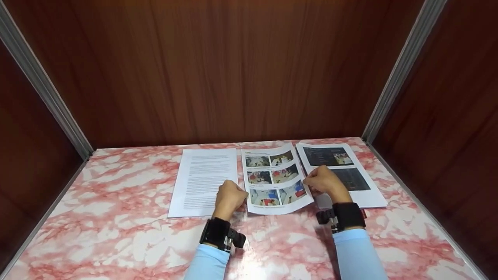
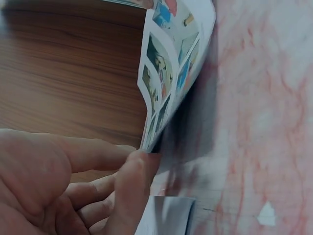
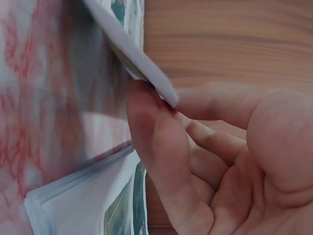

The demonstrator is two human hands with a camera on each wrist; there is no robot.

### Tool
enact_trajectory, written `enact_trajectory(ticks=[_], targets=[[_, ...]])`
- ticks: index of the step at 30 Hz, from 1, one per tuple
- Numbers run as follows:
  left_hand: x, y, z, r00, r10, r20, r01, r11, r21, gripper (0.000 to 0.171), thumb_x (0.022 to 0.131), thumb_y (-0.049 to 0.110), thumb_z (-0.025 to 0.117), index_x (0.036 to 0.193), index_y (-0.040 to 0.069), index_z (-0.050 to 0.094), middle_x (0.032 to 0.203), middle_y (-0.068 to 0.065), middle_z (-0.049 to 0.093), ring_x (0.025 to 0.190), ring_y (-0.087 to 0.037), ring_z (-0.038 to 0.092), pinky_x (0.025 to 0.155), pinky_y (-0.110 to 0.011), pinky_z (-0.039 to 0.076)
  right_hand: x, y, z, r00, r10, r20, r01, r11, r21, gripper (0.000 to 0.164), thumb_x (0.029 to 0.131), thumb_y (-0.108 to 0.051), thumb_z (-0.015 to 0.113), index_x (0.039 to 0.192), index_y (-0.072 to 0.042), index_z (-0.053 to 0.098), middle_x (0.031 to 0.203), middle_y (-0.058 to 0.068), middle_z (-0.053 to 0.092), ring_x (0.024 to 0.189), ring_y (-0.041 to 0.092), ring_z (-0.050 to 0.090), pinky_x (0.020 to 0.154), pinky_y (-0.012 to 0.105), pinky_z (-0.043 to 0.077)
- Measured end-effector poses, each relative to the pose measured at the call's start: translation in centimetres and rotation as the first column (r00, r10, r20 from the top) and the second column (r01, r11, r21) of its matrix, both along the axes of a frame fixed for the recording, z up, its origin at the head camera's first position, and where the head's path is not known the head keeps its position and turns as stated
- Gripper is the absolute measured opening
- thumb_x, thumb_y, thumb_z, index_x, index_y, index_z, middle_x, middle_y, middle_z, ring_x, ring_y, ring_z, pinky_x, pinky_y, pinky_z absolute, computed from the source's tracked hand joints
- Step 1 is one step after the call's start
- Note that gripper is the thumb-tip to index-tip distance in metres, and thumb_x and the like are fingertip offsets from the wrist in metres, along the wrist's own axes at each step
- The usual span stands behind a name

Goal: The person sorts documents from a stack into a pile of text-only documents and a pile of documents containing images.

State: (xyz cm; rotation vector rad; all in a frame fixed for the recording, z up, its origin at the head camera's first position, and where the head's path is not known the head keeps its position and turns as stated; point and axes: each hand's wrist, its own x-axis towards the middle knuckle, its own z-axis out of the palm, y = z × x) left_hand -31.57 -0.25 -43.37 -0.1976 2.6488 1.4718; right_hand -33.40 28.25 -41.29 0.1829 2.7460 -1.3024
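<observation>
Between my two hands is a sheet of paper [image 1: 272, 182] printed with rows of colour photos, its near edge bowed and lifted off the table. My left hand [image 1: 230, 196] pinches its left edge between thumb and fingers, as the left wrist view shows up close. On the opposite edge, my right hand [image 1: 325, 182] pinches the paper [image 3: 132, 54] the same way. A stack of text-printed paper [image 1: 208, 182] lies flat left of the left hand. Beneath and beside the right hand is another stack [image 1: 369, 196] with dark printed pictures, partly hidden by that hand.
The table [image 1: 116, 217] has a red and white marbled top. Dark wood-grain panels [image 1: 194, 77] rise behind it and at both sides, joined by grey metal corner posts [image 1: 404, 66]. All the papers lie toward the table's back edge.
</observation>
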Motion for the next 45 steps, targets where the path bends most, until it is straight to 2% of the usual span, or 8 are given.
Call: enact_trajectory(ticks=[4,10,17,22,30,36,40,45], targets=[[0.0,0.0,-0.1,1.0,-0.004,0.013,0.004,1.0,-0.014,0.011,0.073,0.005,0.058,0.072,0.002,0.069,0.06,-0.015,0.068,0.047,-0.022,0.065,0.047,-0.033,0.054,-0.1,-0.1,-0.3,1.0,0.011,0.002,-0.011,1.0,0.008,0.021,0.078,-0.01,0.063,0.089,0.007,0.066,0.067,0.006,0.062,0.056,0.012,0.059,0.054,0.03,0.056],[-0.2,-0.1,-0.2,0.999,0.035,0.013,-0.034,0.998,-0.048,0.006,0.071,0.003,0.062,0.073,0.004,0.068,0.058,-0.012,0.067,0.048,-0.022,0.065,0.043,-0.03,0.052,-0.1,-0.2,-0.5,1.0,0.008,0.01,-0.008,1.0,-0.022,0.021,0.076,-0.008,0.064,0.087,0.009,0.067,0.07,0.01,0.064,0.058,0.014,0.062,0.057,0.032,0.057],[-0.3,-0.3,-0.4,0.997,0.061,-0.045,-0.066,0.991,-0.119,0.005,0.07,0.003,0.063,0.071,0.007,0.067,0.053,-0.005,0.064,0.041,-0.015,0.06,0.038,-0.025,0.047,-0.2,-0.2,-1.1,0.999,0.015,0.036,-0.013,0.999,-0.042,0.021,0.078,-0.009,0.066,0.089,0.009,0.066,0.074,0.011,0.066,0.06,0.014,0.063,0.061,0.034,0.057],[-0.3,-0.3,-0.3,0.997,0.047,-0.055,-0.054,0.99,-0.129,0.005,0.07,0.005,0.062,0.07,0.007,0.067,0.053,-0.006,0.065,0.042,-0.016,0.061,0.038,-0.024,0.046,-0.2,0.0,-1.1,1.0,0.009,0.025,-0.009,1.0,-0.013,0.021,0.079,-0.008,0.066,0.089,0.01,0.066,0.075,0.013,0.066,0.061,0.016,0.064,0.06,0.033,0.057],[-0.3,-0.3,-0.2,0.997,0.049,-0.061,-0.057,0.989,-0.138,0.003,0.072,0.009,0.065,0.07,0.007,0.067,0.051,-0.003,0.063,0.046,-0.018,0.063,0.041,-0.026,0.048,-0.3,0.5,-0.8,0.999,0.016,0.033,-0.015,1.0,-0.011,0.024,0.079,-0.009,0.065,0.091,0.012,0.064,0.071,0.012,0.067,0.06,0.015,0.065,0.058,0.032,0.057],[-0.2,-0.3,-0.1,0.996,0.057,-0.074,-0.069,0.981,-0.183,0.009,0.07,0.017,0.071,0.071,0.009,0.068,0.058,-0.002,0.064,0.048,-0.017,0.059,0.052,-0.026,0.048,0.1,0.8,0.0,0.997,0.031,0.073,-0.03,1.0,-0.003,0.027,0.084,-0.011,0.06,0.096,0.013,0.061,0.076,0.02,0.07,0.062,0.021,0.068,0.061,0.034,0.057],[-0.2,-0.3,-0.1,0.997,0.06,-0.05,-0.067,0.986,-0.152,0.009,0.071,0.015,0.069,0.074,0.008,0.067,0.057,-0.003,0.065,0.045,-0.015,0.059,0.05,-0.027,0.049,0.5,1.1,0.6,0.993,0.036,0.109,-0.033,0.999,-0.024,0.03,0.085,-0.011,0.057,0.1,0.014,0.06,0.079,0.021,0.07,0.066,0.024,0.069,0.064,0.036,0.057],[-0.1,-0.3,0.1,0.995,0.057,-0.082,-0.071,0.982,-0.177,0.013,0.07,0.02,0.072,0.075,0.009,0.067,0.071,-0.006,0.068,0.056,-0.018,0.062,0.058,-0.029,0.05,0.9,1.4,0.9,0.994,0.044,0.099,-0.043,0.999,-0.008,0.029,0.085,-0.014,0.058,0.098,0.012,0.064,0.077,0.019,0.07,0.065,0.021,0.069,0.062,0.034,0.057]])
